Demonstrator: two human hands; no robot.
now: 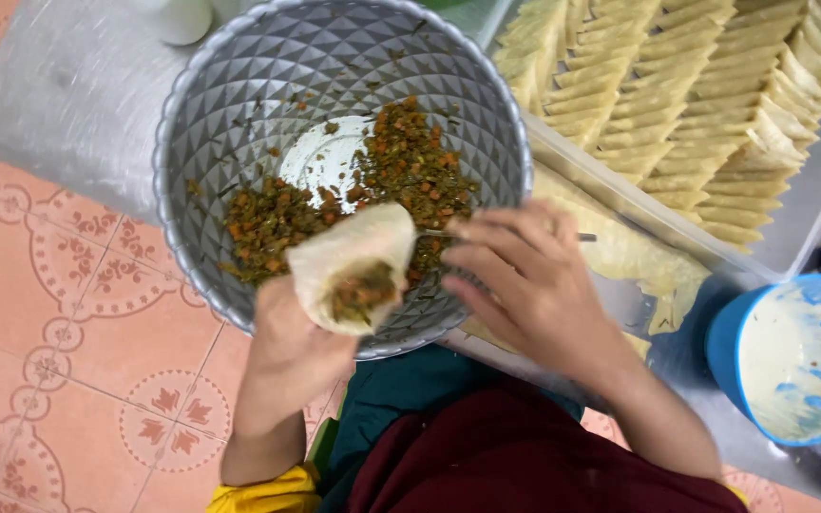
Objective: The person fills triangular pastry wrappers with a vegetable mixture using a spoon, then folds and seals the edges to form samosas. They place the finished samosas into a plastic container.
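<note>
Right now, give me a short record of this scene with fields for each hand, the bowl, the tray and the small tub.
left hand: left hand holds a pale pastry cone, partly filled with chopped filling
right hand: right hand grips a thin metal spoon handle beside the cone
bowl: large faceted silver bowl, brown-orange chopped filling on its bottom
tray: clear plastic tray with rows of folded pale pastries
tub: round blue tub smeared with whitish paste
floor: patterned pink tiles

No packages, labels, signs or screens show anywhere in this view.
</note>
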